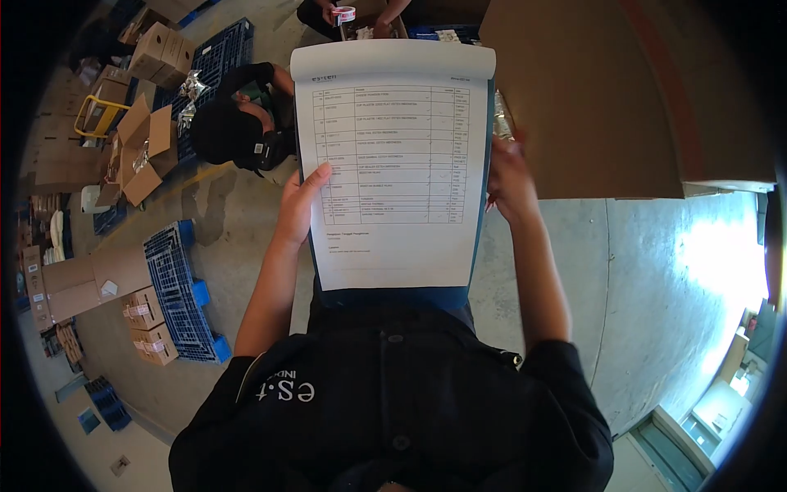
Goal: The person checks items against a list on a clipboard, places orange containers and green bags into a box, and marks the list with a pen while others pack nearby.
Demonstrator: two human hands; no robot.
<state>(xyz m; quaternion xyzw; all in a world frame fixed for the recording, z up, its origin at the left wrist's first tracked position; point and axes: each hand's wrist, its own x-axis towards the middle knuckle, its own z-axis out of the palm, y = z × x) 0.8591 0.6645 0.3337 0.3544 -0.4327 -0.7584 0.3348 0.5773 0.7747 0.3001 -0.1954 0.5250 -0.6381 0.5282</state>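
Observation:
I hold a blue clipboard (484,246) with a white printed list sheet (393,164) in front of my chest. My left hand (302,205) grips its left edge, thumb lying on the paper. My right hand (510,182) holds the right edge from behind, fingers partly hidden by the board. The sheet carries a table of rows with small tick marks; the top page is folded over the upper edge.
A large cardboard box (607,98) stands at the right. A person in a black cap (234,131) crouches ahead on the left. Another person's hands hold a tape roll (346,14) at the top. Blue pallets (182,287) and open cartons (139,152) lie on the concrete floor.

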